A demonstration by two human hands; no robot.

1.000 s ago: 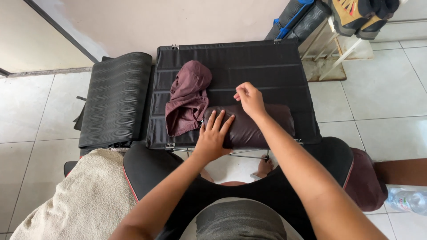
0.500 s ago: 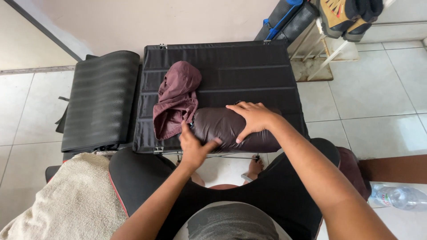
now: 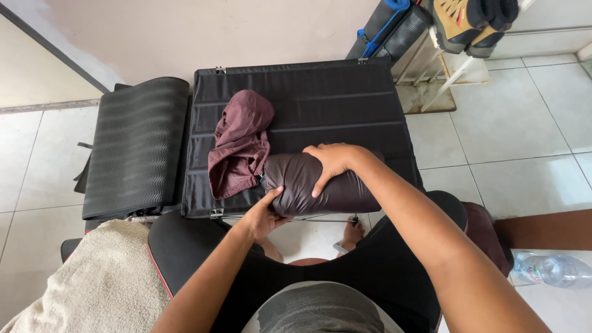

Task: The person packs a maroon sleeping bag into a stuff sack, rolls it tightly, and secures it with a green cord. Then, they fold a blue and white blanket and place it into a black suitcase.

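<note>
A dark brown puffy garment rolled into a bundle (image 3: 336,191) lies at the near edge of a black folding table (image 3: 345,105). My right hand (image 3: 331,161) presses down on top of the roll, fingers spread over it. My left hand (image 3: 265,213) grips the roll's left end from below, thumb up against it. A maroon hood (image 3: 237,142), still loose and crumpled, extends from the roll's left end across the table.
A black ribbed mat (image 3: 135,145) lies left of the table. A beige towel (image 3: 92,283) sits at lower left. Rolled mats (image 3: 385,21) and boots on a white rack (image 3: 472,21) stand at the back right. A plastic bottle (image 3: 552,269) lies on the tiled floor at right.
The flat garment has been rolled toward me into a tight bundle. My right hand moved from the far edge onto the roll's top; my left hand shifted to its left end.
</note>
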